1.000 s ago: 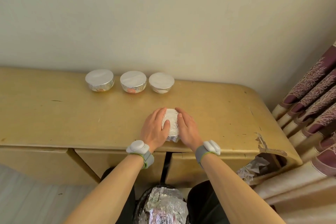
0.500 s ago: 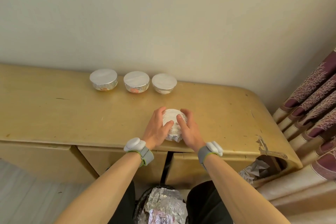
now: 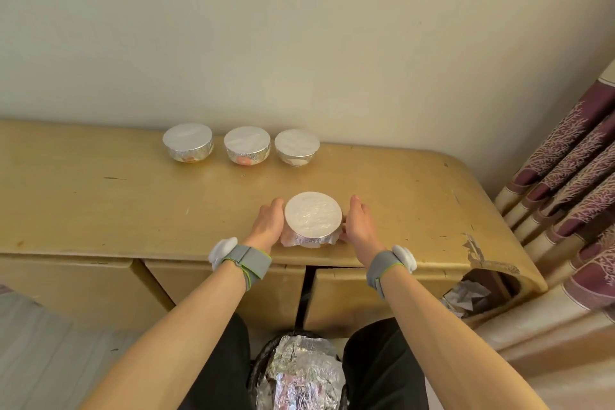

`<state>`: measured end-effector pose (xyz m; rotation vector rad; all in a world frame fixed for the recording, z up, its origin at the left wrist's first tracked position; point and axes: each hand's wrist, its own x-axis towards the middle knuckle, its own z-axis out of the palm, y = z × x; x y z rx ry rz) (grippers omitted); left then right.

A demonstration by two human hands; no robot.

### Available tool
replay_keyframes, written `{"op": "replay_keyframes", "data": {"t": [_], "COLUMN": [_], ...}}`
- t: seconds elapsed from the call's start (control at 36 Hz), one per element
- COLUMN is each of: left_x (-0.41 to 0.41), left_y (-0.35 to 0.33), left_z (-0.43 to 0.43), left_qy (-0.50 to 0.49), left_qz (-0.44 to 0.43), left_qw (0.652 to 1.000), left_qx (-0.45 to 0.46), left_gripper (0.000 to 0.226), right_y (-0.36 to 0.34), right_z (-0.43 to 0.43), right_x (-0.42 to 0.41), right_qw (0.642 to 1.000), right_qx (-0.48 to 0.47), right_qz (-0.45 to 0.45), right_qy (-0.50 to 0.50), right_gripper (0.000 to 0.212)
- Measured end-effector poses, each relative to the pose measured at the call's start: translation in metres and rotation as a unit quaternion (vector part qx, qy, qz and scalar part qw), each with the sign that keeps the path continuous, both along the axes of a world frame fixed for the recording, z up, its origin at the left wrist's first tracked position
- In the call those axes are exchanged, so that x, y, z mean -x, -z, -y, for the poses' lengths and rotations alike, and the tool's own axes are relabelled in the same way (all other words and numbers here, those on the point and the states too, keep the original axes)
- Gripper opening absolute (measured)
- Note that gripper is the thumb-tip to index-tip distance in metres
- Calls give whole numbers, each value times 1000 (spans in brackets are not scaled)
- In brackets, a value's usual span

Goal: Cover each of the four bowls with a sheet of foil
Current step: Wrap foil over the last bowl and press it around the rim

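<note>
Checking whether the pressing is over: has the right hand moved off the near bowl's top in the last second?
Yes. Judged against the near bowl, the right hand has slid rightward off its top and now sits beside its right side.

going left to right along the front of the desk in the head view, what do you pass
left hand → foil-covered bowl → right hand → chipped desk corner → curtain
</note>
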<state>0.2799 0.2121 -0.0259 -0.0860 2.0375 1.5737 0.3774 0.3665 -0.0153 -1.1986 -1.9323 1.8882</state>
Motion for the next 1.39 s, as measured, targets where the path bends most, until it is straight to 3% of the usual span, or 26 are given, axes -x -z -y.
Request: {"op": "replay_keyframes", "data": {"t": [0.03, 0.11, 0.19, 0.28, 0.39, 0.5, 0.81, 1.0, 1.11, 1.22, 1.39], "left_x": [-5, -11, -11, -14, -17, -18, -19, -15, -11, -7, -1], "left_y": [-4, -8, -15, -23, -22, -9, 5, 10, 11, 11, 2], "left_z": [0, 2, -1, -11, -25, -33, -34, -36, -30, -20, -4], "left_qy": [-4, 9, 25, 56, 122, 116, 12, -22, -26, -16, -16], "left_qz": [-1, -37, -155, -261, -310, -338, -236, -144, -32, 17, -15], "left_qw": [1000, 999, 983, 961, 941, 933, 968, 980, 980, 977, 989], "left_qx": [-5, 30, 97, 75, 66, 44, -83, -135, -197, -210, -144], "left_gripper": [42, 42, 43, 44, 41, 35, 50, 37, 35, 30, 31], "right_y": [5, 8, -8, -15, -13, 1, 10, 7, 2, -7, -12], "right_z": [-3, -7, 1, 4, 13, 17, 18, 16, 15, 19, 7], "right_x": [3, 5, 3, 7, 16, 17, 20, 18, 18, 15, 7], "right_qw": [1000, 999, 997, 986, 956, 957, 984, 993, 996, 995, 997], "right_qx": [-3, -30, -73, -156, -258, -247, -162, -101, -54, -33, -34], "right_qz": [1, 17, 16, -34, -81, -69, -41, -38, -50, -66, -43], "right_qy": [1, -1, -17, -45, -112, -135, -68, -48, -48, -65, -51], "right_gripper": [71, 78, 62, 43, 39, 37, 43, 41, 30, 66, 82]}}
